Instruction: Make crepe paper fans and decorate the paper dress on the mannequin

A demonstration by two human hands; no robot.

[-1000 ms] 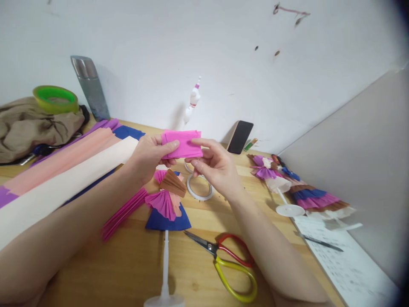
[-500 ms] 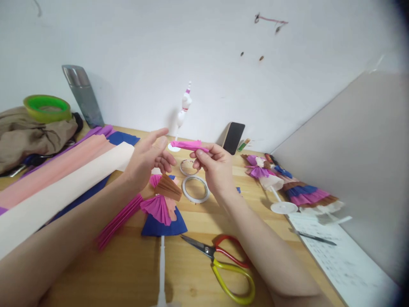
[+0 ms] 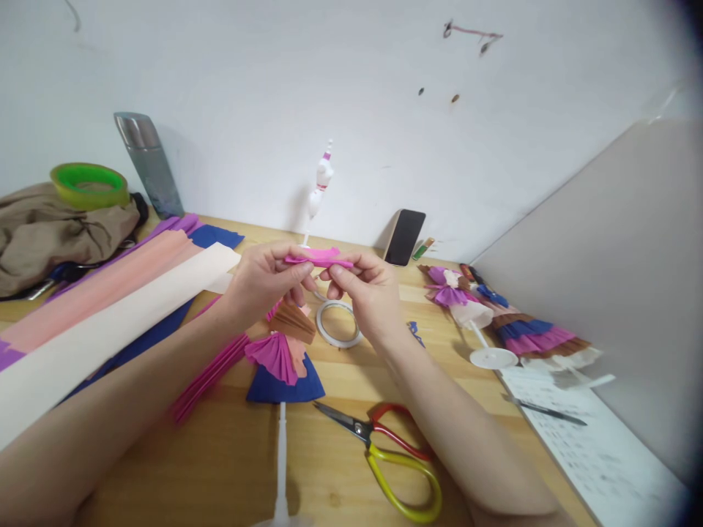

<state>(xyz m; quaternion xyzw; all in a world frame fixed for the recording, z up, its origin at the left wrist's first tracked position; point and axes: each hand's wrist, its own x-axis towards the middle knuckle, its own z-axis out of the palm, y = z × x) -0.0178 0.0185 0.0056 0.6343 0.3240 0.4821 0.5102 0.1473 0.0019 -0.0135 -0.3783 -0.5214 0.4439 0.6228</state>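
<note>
Pink paper (image 3: 321, 257) is partly hidden by both pinching hands (image 3: 266, 282) (image 3: 376, 293).

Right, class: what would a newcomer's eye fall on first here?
Probably the bright pink paper, pinched between the left hand and right hand mid-picture. Next, the red-and-yellow-handled scissors lying on the wooden table below. At far left, the green roll sits on brown cloth.

Left of the grip, a grey silver-capped bottle (image 3: 151, 167) is standing near a yellow-green ring (image 3: 85, 200) resting on crumpled brown fabric (image 3: 60, 240); beyond the grip, rightward, a black rectangular phone (image 3: 406, 238) is leaning against the white wall (image 3: 242, 110).
</note>
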